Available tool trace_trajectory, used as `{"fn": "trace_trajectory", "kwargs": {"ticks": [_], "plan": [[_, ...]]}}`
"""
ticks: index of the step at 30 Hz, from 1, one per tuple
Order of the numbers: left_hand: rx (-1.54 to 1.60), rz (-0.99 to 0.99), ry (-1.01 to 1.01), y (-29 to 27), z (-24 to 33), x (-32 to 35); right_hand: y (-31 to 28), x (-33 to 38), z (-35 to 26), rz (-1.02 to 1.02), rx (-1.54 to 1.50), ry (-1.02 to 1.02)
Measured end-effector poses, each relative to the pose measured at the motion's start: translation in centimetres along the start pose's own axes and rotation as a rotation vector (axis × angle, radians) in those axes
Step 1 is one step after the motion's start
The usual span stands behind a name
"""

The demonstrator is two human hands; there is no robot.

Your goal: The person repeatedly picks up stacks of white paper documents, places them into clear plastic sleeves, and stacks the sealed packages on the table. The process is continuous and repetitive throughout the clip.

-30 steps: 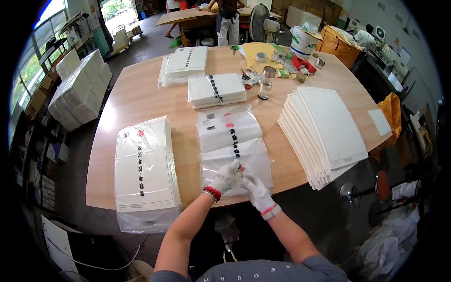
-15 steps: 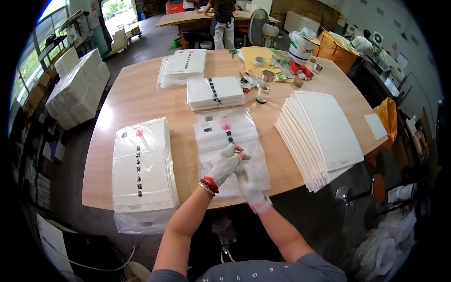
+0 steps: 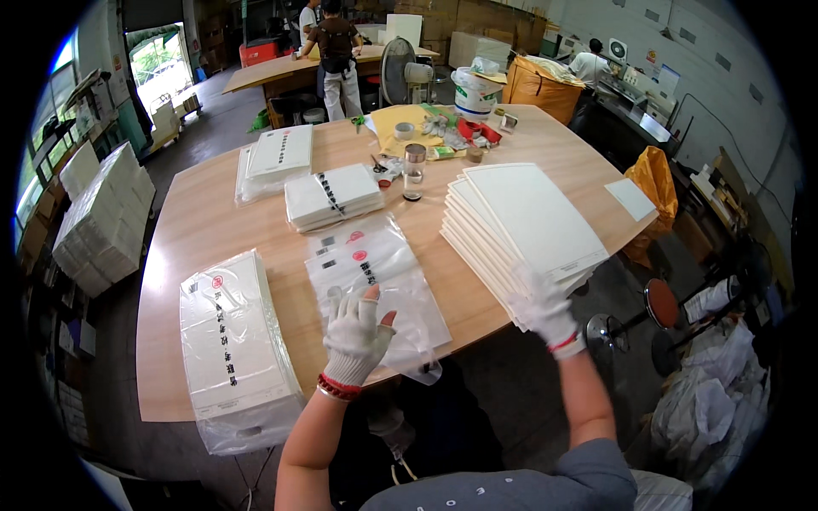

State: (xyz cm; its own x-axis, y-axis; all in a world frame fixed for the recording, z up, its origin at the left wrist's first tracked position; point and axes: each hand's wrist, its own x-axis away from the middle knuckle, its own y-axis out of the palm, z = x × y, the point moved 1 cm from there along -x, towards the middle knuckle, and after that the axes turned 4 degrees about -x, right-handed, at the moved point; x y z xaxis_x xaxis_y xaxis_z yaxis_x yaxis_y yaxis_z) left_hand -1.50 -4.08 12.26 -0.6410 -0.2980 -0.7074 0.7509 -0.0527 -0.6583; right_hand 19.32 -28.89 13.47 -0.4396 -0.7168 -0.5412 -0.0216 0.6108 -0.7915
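Observation:
My left hand (image 3: 355, 335), in a white knit glove with a red cuff, holds the near part of a clear plastic bag (image 3: 375, 272) from a small pile lying on the wooden table (image 3: 196, 230). My right hand (image 3: 543, 305), gloved the same way, rests on the near corner of a fanned stack of white sheets (image 3: 524, 226) at my right. On my left lies a filled bag of white sheets (image 3: 234, 336), hanging a little over the table's near edge.
Two more packed white stacks (image 3: 332, 196) (image 3: 277, 157) lie farther back, by a small jar (image 3: 414, 170), tape, scissors and a yellow envelope. A loose white card (image 3: 630, 198) lies far right. Wrapped bundles (image 3: 102, 217) stand at left. People work at far tables.
My right hand has left the clear bag and swung right onto the fanned white stack. My left hand stays on the bag.

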Motion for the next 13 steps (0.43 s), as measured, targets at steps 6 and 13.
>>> {"fn": "trace_trajectory", "kwargs": {"ticks": [6,13], "plan": [[0.323,-0.125,-0.065,-2.3,4.2,1.3,-2.9,-0.1,8.4,-0.06,0.134,0.089],[1.094,-0.671,-0.293,1.3,10.2,1.9,-4.3,-1.5,6.1,0.236,0.356,-0.159]]}}
